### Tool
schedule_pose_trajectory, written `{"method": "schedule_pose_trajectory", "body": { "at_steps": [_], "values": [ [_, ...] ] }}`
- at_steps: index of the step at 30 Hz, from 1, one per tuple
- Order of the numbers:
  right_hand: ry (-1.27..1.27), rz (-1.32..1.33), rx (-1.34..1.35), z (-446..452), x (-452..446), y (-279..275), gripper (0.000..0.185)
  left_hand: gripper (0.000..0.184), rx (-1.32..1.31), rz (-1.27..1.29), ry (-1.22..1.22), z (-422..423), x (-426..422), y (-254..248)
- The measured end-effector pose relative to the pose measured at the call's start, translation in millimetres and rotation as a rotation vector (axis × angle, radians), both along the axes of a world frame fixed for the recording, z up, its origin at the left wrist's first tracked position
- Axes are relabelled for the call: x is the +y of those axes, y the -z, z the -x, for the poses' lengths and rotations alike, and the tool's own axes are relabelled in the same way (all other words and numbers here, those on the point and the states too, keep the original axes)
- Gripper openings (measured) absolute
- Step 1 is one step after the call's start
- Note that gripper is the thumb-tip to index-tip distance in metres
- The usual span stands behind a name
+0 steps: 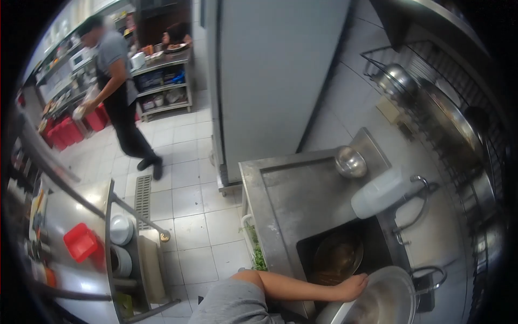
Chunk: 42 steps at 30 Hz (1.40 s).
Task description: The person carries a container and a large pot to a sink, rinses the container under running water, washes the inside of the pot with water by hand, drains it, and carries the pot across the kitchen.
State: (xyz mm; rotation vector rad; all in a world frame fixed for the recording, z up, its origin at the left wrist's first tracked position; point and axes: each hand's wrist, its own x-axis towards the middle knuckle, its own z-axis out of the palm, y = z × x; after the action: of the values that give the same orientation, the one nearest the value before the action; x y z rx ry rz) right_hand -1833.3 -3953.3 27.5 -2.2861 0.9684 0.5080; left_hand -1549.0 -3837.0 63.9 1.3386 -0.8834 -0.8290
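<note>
My left hand [353, 287] has its fingers closed over the rim of a large, pale, see-through tub [391, 297] at the lower right. The tub is tilted at the near side of a dark sink [308, 249]. Inside the sink lies a round brown pan [339, 255], partly covered by shadow. Beyond it, a whitish plastic jug [377, 193] rests on its side by the curved tap [425, 208]. A shiny metal bowl [350, 162] sits at the far corner of the steel counter [294, 191]. My right hand is out of view.
A second tap [437, 275] rises beside the tub. Pots [396, 81] fill a wall rack at right. A tall grey cabinet [270, 81] stands past the counter. A co-worker [116, 70] walks at far left. A steel table [65, 210] holds a red container [81, 242].
</note>
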Motion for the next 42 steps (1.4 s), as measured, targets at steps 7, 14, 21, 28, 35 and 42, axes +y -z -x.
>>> {"method": "schedule_pose_trajectory", "body": {
  "at_steps": [7, 14, 21, 28, 35, 42],
  "values": [
    [-0.028, 0.446, -0.214, -113, -55, 45, 0.031, 0.025, -0.190, 0.049, 0.047, -12, 7, 7],
    [-0.095, 0.085, 0.071, 82, -11, -14, 0.032, 0.034, -0.131, -0.077, 0.057, -15, 13, -28],
    [-0.206, -0.072, -0.310, -45, 143, 15, 0.032, 0.043, 0.117, -0.122, -0.003, -7, 15, -13],
    [-0.215, -0.034, 0.505, 73, 110, -68, 0.033, 0.039, 0.084, -0.127, 0.183, -10, 13, -39],
    [-0.317, 1.083, 0.386, 121, -14, -105, 0.011, 0.069, -1.112, -0.233, 0.483, -37, -45, -68],
    [0.265, 0.801, -0.396, 137, 22, -119, 0.016, 0.046, -1.411, -0.406, 0.586, 23, -193, -73]
  ]
}}
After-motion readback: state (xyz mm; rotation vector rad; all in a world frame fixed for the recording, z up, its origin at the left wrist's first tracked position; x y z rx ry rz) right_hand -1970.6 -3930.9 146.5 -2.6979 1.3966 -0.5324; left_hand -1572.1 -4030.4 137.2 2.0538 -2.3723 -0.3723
